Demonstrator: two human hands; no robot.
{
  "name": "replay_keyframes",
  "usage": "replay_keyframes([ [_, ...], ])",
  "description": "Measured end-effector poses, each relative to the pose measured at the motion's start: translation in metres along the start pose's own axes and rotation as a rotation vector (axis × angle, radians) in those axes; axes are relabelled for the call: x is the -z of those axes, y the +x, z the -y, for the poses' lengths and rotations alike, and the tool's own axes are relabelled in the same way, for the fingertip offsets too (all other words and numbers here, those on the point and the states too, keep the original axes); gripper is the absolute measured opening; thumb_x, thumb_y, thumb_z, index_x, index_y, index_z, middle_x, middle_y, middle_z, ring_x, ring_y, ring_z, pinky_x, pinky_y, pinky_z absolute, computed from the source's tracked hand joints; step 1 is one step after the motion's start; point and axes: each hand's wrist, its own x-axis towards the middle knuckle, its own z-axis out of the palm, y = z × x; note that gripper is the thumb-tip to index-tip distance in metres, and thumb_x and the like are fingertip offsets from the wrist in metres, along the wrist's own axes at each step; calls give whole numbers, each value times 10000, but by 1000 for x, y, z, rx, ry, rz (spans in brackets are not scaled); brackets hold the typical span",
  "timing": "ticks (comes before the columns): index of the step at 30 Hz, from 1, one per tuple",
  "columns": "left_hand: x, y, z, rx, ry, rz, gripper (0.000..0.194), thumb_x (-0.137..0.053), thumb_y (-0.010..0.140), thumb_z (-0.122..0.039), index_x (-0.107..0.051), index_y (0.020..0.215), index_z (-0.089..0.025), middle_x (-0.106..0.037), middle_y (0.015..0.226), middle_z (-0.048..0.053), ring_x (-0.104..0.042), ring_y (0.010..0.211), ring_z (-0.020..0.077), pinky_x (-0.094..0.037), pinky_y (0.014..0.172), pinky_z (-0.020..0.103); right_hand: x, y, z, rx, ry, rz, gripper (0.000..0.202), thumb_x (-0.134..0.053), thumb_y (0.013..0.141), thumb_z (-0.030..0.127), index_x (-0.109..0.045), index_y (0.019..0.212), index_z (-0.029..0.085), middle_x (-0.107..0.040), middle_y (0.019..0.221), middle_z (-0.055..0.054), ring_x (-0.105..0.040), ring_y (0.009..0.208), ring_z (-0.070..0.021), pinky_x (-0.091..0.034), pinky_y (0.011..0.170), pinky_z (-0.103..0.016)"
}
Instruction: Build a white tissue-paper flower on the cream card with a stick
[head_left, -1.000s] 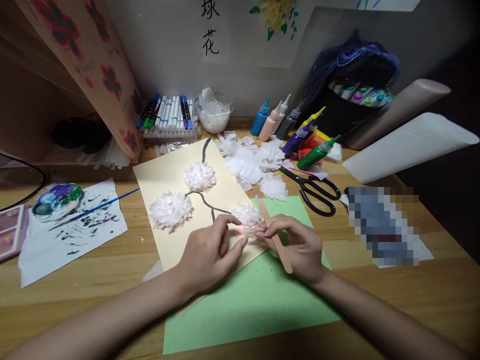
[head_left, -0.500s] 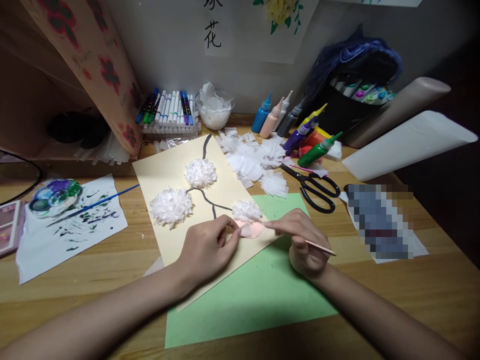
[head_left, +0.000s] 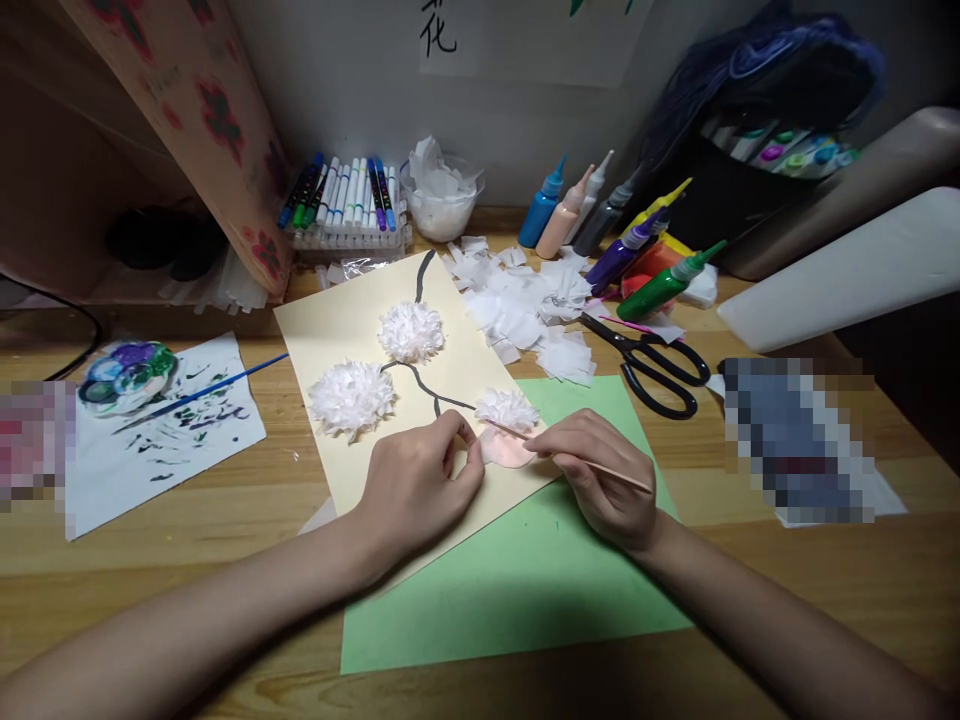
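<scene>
A cream sheet (head_left: 352, 320) lies over a green sheet (head_left: 480, 620), with a dark branch line and white tissue flowers (head_left: 411, 331) on it. Pinched in my right hand (head_left: 600, 475) is a thin wooden stick (head_left: 615, 474); its tip reaches the lower edge of the right-hand flower (head_left: 506, 408). Below that flower is a pink round patch (head_left: 507, 448). My left hand (head_left: 424, 475) rests on the cream sheet, thumb and forefinger pressed together at the patch's left edge. Whatever they hold is too small to make out.
White tissue squares (head_left: 517, 300) lie behind the sheets, near black scissors (head_left: 652, 365) and paint bottles (head_left: 559, 215). Markers (head_left: 352, 195) and a tissue bowl (head_left: 442, 200) stand at the back. On the left, a blue brush (head_left: 217, 384) lies across paint-stained paper (head_left: 225, 450).
The stick has turned in my right hand, and its tip now points to the flower instead of lying back in the palm. The view has shifted slightly; my left hand keeps its pinch.
</scene>
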Motion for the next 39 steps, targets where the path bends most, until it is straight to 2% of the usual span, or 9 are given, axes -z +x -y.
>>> replay_keyframes([
  [9,2,15,6,-26,80,17,174,-482,856,-286,-606,820,-169,-559,559,-34,-461,491,85,-272,500,215,-1,-2,-1,-27,-13,-7,200,-440,908,205,-635,950,206,-670,777,-49,-601,688,-168,-443,618,-318],
  [13,0,17,7,-25,75,29,182,-484,866,-296,-604,818,-167,-573,581,-34,-469,499,85,-276,497,213,2,-2,3,88,-35,-49,250,-376,934,236,-621,961,199,-666,723,-50,-599,644,-165,-444,589,-312],
  [16,-2,17,7,-32,66,15,186,-483,871,-302,-601,820,-167,-577,587,-32,-480,505,87,-283,499,210,3,-1,5,190,-66,32,254,-364,938,242,-611,982,198,-670,706,-44,-606,632,-159,-456,570,-297],
  [19,-2,17,7,-34,52,4,180,-485,873,-300,-601,833,-168,-579,585,-33,-492,510,88,-288,500,207,2,1,5,211,-101,103,223,-393,923,213,-602,998,195,-676,720,-41,-618,659,-158,-471,585,-291],
  [24,-2,17,8,-26,57,27,189,-475,884,-315,-597,861,-172,-578,582,-37,-497,510,90,-291,501,209,-2,0,3,168,-137,100,189,-433,901,175,-593,1001,188,-677,771,-53,-623,717,-168,-463,616,-302],
  [30,-4,16,9,-56,118,25,216,-446,898,-332,-590,888,-171,-604,618,-28,-509,514,95,-283,499,216,-4,0,2,131,-135,55,198,-449,879,142,-609,979,201,-687,773,-38,-621,680,-161,-453,611,-303],
  [36,-4,17,9,-55,133,42,227,-433,903,-336,-588,895,-170,-618,631,-19,-525,525,105,-284,502,219,-8,2,4,-36,-95,-10,209,-421,885,119,-608,883,211,-655,724,-25,-592,668,-155,-455,617,-302],
  [39,-4,17,9,-51,141,42,231,-429,905,-338,-586,893,-169,-617,629,-16,-533,532,110,-281,502,221,-8,0,3,-55,-66,-20,208,-416,890,113,-600,886,209,-646,729,-27,-584,678,-156,-453,621,-304],
])
